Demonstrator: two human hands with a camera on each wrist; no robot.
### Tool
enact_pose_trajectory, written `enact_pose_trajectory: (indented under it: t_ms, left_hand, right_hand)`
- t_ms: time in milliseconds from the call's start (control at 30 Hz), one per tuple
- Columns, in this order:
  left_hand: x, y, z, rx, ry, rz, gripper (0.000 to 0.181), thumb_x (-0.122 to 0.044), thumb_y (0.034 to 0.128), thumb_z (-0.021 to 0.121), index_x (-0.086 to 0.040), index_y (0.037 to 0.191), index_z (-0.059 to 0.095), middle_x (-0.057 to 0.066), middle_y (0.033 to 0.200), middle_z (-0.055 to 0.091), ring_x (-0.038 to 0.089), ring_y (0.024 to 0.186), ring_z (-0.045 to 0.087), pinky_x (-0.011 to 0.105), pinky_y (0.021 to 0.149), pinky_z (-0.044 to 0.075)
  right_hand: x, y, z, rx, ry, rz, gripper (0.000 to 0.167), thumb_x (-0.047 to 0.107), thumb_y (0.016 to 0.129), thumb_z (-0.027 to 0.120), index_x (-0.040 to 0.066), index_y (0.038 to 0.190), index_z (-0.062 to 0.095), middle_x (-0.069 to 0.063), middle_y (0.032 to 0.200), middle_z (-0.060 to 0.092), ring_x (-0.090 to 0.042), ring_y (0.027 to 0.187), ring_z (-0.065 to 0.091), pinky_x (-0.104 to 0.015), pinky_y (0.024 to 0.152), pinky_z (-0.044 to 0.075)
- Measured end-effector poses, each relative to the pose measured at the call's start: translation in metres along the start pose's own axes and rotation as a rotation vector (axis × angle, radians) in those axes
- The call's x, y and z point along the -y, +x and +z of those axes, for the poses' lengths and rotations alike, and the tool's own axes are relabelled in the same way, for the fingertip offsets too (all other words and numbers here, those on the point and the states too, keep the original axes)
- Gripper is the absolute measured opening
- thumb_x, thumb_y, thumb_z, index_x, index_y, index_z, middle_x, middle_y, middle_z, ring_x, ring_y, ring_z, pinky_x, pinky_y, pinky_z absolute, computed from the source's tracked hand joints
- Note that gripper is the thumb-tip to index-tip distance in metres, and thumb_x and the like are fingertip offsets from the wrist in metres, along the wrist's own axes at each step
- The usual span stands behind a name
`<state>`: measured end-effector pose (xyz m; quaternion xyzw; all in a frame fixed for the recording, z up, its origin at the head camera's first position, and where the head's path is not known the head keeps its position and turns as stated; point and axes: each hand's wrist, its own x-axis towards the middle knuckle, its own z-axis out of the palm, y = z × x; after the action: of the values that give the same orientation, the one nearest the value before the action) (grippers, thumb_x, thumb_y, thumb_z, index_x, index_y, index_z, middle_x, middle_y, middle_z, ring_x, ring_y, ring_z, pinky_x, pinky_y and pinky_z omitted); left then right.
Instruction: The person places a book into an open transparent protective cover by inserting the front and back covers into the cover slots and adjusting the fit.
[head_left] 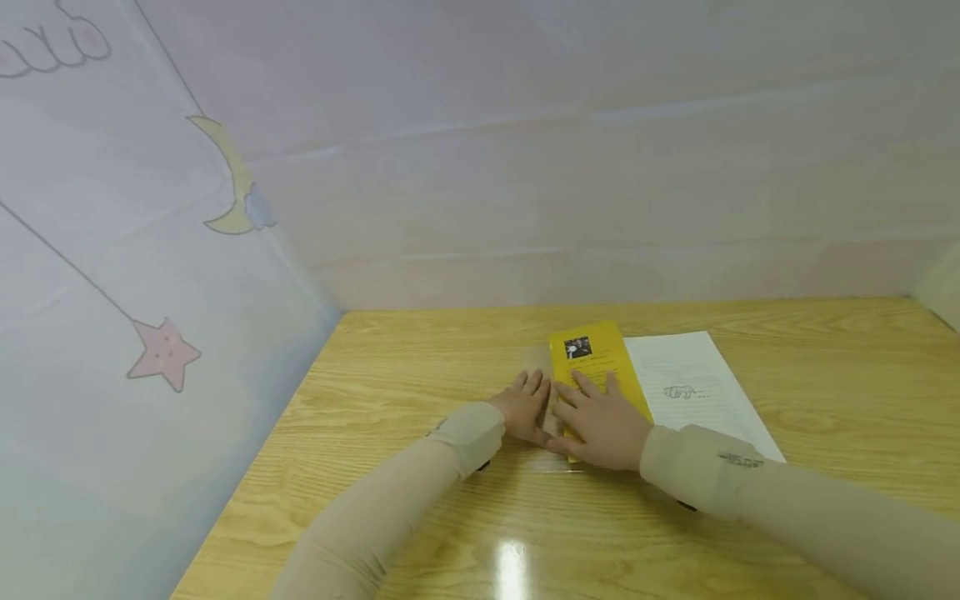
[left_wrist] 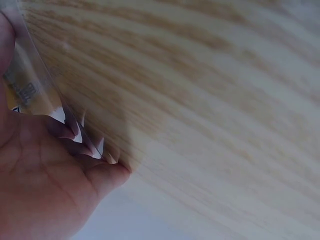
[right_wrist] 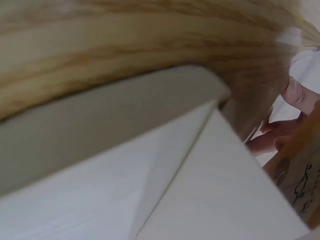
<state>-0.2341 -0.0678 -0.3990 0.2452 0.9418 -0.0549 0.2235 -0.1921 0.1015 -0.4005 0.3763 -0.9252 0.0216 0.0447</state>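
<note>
An open book lies on the table, its yellow cover flap (head_left: pixel 600 342) on the left and a white printed page (head_left: pixel 693 375) on the right. Clear plastic film (head_left: pixel 558 472) shows under and beside the flap. My right hand (head_left: pixel 603 429) rests on the yellow flap with its fingers spread. Just left of it, my left hand (head_left: pixel 522 410) touches the film with straight fingers, close to the right hand's fingertips. In the left wrist view, the film's edge crosses in front of the left hand's fingers (left_wrist: pixel 107 177). White pages (right_wrist: pixel 150 180) fill much of the right wrist view.
The wooden table (head_left: pixel 420 350) extends around the book on all sides. Behind it hangs a pale backdrop wall (head_left: pixel 525 192). At the left is a side wall with a printed moon (head_left: pixel 236 179) and a pink star (head_left: pixel 165 354).
</note>
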Motion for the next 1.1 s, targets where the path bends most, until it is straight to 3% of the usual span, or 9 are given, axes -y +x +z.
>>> enact_pose_trajectory:
  t_ms: [167,267,533,667,833,967,1100]
  left_hand:
    - [0.001,0.004,0.003,-0.024,0.022,-0.006,0.109,-0.069,0.0818,0.061,-0.007,0.157,0.011,0.011,0.162,0.003,0.028,0.148,0.006,0.036,0.115,0.021]
    - [0.001,0.004,0.003,-0.023,0.012,-0.008,0.109,-0.069,0.0816,0.061,-0.007,0.156,0.012,0.011,0.162,0.004,0.028,0.148,0.006,0.036,0.116,0.021]
    - [-0.001,-0.001,0.000,-0.010,-0.034,-0.008,0.107,-0.066,0.0830,0.061,-0.009,0.157,0.010,0.009,0.163,0.002,0.027,0.148,0.003,0.037,0.116,0.020]
    - [-0.001,-0.001,-0.001,-0.005,-0.049,-0.011,0.107,-0.066,0.0827,0.062,-0.010,0.157,0.010,0.008,0.163,0.001,0.026,0.148,0.002,0.038,0.116,0.019]
    - [-0.001,-0.001,0.000,-0.002,-0.077,-0.005,0.108,-0.066,0.0821,0.063,-0.009,0.157,0.009,0.008,0.163,0.000,0.026,0.148,0.001,0.038,0.117,0.018]
    - [-0.001,0.001,0.000,-0.003,-0.088,-0.008,0.108,-0.065,0.0819,0.063,-0.009,0.157,0.010,0.008,0.163,-0.001,0.026,0.148,0.000,0.038,0.117,0.018]
    - [-0.001,-0.001,0.000,0.002,-0.090,-0.015,0.108,-0.065,0.0819,0.064,-0.009,0.157,0.009,0.008,0.163,-0.001,0.025,0.148,0.000,0.038,0.117,0.018]
  right_hand:
    - [-0.004,-0.006,0.001,-0.051,-0.027,-0.014,0.031,0.036,0.094,0.062,0.008,0.108,0.066,-0.021,0.134,0.055,-0.048,0.127,0.043,-0.076,0.092,0.031]
    - [-0.005,-0.008,0.004,-0.055,-0.036,-0.004,0.027,0.035,0.093,0.063,0.010,0.102,0.065,-0.022,0.132,0.056,-0.049,0.126,0.044,-0.078,0.090,0.031]
    - [-0.005,-0.009,0.006,-0.009,-0.072,0.094,0.039,0.040,0.091,0.066,0.008,0.112,0.065,-0.022,0.135,0.053,-0.050,0.128,0.042,-0.084,0.085,0.025]
    - [-0.005,-0.008,0.007,-0.002,-0.037,0.123,0.034,0.033,0.092,0.065,0.007,0.113,0.066,-0.023,0.135,0.053,-0.051,0.127,0.042,-0.085,0.084,0.024]
    - [-0.006,-0.005,0.008,-0.060,0.048,0.184,0.028,0.019,0.090,0.060,0.005,0.113,0.066,-0.025,0.139,0.048,-0.054,0.129,0.037,-0.087,0.080,0.022]
    - [-0.007,-0.003,0.002,-0.067,0.074,0.262,0.041,0.020,0.089,0.060,0.001,0.125,0.062,-0.026,0.142,0.045,-0.055,0.132,0.033,-0.088,0.081,0.018]
    - [-0.009,-0.004,-0.003,0.009,0.039,0.317,0.057,0.028,0.087,0.060,-0.004,0.134,0.054,-0.025,0.144,0.044,-0.055,0.133,0.030,-0.088,0.084,0.014]
